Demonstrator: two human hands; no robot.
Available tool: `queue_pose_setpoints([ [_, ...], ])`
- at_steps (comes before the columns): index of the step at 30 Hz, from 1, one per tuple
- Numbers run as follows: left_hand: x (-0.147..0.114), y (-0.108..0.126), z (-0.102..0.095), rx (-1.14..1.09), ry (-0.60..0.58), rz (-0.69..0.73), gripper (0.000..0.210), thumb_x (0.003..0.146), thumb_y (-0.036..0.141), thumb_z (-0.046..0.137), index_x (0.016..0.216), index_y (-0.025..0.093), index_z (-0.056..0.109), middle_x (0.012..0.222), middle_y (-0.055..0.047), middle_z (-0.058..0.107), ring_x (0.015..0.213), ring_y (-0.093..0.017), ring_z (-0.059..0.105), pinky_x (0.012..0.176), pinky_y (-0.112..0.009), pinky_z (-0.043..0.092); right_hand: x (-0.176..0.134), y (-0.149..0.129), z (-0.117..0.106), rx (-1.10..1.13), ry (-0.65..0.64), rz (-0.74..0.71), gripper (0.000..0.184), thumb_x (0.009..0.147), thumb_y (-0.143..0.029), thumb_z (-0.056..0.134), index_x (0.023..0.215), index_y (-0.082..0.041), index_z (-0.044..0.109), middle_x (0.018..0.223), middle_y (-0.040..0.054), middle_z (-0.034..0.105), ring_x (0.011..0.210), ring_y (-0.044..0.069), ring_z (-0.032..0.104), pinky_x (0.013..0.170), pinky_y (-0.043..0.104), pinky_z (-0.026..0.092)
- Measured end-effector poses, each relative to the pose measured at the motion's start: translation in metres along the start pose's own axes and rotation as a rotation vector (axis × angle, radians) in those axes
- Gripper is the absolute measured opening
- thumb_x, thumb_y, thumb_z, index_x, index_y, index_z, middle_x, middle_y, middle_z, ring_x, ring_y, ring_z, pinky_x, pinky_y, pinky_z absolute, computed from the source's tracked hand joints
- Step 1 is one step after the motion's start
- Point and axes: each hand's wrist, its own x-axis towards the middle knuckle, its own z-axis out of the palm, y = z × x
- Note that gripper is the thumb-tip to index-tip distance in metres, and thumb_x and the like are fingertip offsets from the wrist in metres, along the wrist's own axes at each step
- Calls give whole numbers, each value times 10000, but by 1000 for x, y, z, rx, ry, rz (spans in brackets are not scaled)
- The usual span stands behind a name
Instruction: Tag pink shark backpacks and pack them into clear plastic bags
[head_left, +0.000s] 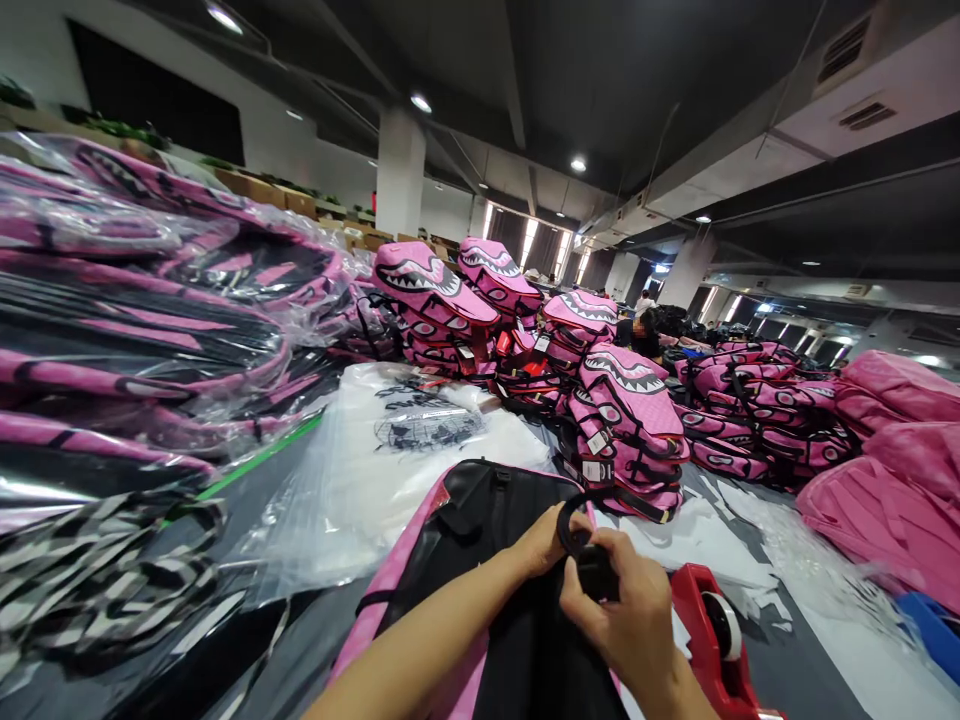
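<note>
Right grip (634,600) and left grip (544,545) pinch a black strap (598,573), white tags (597,472) illegible.

I can see a slender left forearm (442,625), bare, tapering smoothly to an equally bare left hand (550,542). The right hand (634,600) looks broader, with its forearm (679,692) bare too.

Backpack (540,660) before plastic bags (382,465), probably stacked; tape dispenser (705,640) right.
</note>
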Motion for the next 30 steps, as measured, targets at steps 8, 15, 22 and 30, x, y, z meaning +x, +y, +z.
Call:
queue_pose_setpoints([
  [8, -63, 57, -7, 236, 238, 397, 349, 847, 222, 627, 1194, 193, 636, 1257, -134, 657, 1232, -303, 553, 1140, -480, 334, 44, 27, -35, 322, -213, 329, 352, 836, -551, 589, 770, -206, 573, 621, -23, 545, 540, 129, 507, 484, 227, 405],
  [15, -38, 73, -23, 84, 139, 156, 197, 891, 277, 511, 877, 201, 693, 843, -54, 702, 842, -241, 662, 837, -329, 488, 72, 11, -45, 422, -395, 288, 396, 764, -570, 714, 885, -214, 590, 660, -43, 550, 572, 127, 497, 522, 240, 417],
  [22, -127, 31, 20, -166, 91, -216, 327, 883, 427, 498, 628, 223, 476, 561, 27, 515, 496, -134, 499, 481, -238, 359, 80, 94, 36, 73, -495, 43, 356, 816, -547, 692, 945, -224, 614, 748, -29, 550, 667, 158, 544, 637, 282, 455],
  [30, -130, 41, -73, 328, 108, -295, 357, 896, 452, 545, 616, 235, 589, 567, -5, 547, 567, -182, 527, 593, -285, 405, 52, 151, 137, -58, -560, 18, 449, 801, -483, 694, 1145, -202, 626, 1204, 143, 654, 1167, 315, 615, 986, 457, 482],
])
